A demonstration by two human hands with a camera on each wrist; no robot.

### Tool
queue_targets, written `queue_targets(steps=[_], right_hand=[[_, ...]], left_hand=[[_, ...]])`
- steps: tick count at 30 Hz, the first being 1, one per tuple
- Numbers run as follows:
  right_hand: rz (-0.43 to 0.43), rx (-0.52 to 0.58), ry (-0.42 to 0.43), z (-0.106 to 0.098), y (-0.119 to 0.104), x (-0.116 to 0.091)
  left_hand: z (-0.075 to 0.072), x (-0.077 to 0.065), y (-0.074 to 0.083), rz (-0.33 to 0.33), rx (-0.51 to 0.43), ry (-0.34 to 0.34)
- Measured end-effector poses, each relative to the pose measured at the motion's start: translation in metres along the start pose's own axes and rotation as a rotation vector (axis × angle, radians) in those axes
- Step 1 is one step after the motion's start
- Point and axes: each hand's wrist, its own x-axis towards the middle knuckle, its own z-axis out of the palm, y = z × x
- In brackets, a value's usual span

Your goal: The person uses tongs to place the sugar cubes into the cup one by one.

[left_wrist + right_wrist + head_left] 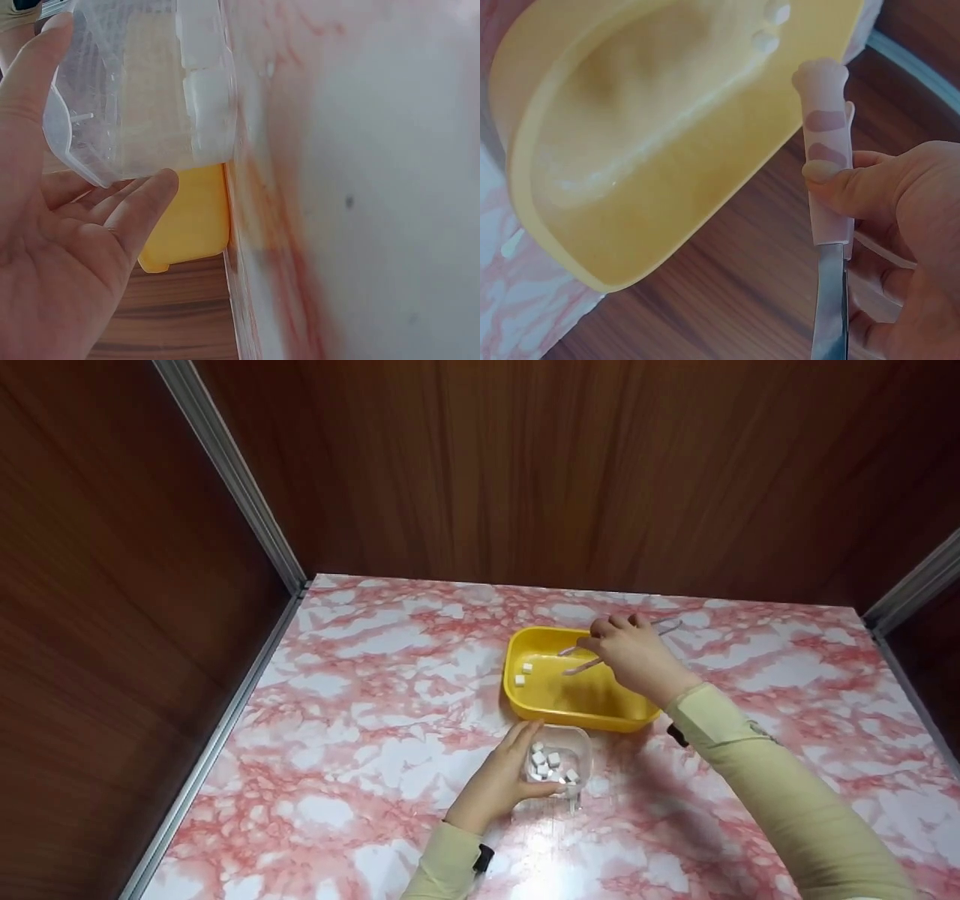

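Note:
My left hand (pixel 491 784) grips a small clear plastic container (pixel 583 750) between thumb and fingers; several white cubes (pixel 553 760) lie in it. The container stands on the table, close against the near side of a yellow basin (pixel 581 721). Above the basin's right part, my right hand (pixel 637 660) pinches a pair of tongs (pixel 826 217) with pale pink paw-shaped tips and metal arms. In the head view the tips stand apart, with nothing between them. Two white cubes (pixel 520 680) lie at the left end inside the basin.
The table (pixel 360 780) has a red-and-white marbled top. Dark wood-grain panels (pixel 487 472) rise behind it and at both sides, with metal strips (pixel 240 480) at the corners.

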Motion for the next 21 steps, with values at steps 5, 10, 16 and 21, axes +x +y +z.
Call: queue_targets(steps=[5,10,16,21], right_hand=[[0.038,0.017,-0.067,0.004,0.003,0.007],[0.037,0.013,-0.077,0.009,0.001,0.014],[0.017,-0.042,-0.078,0.019,-0.005,0.023],[0.025,-0.038,-0.070,0.025,-0.008,0.030]], left_hand=[[-0.001,-0.001,0.000,-0.014,-0.003,0.003],[-0.001,-0.003,-0.001,-0.014,-0.007,-0.002],[-0.001,-0.002,-0.002,-0.004,-0.016,-0.007],[-0.001,0.000,0.000,0.007,-0.017,-0.002]])
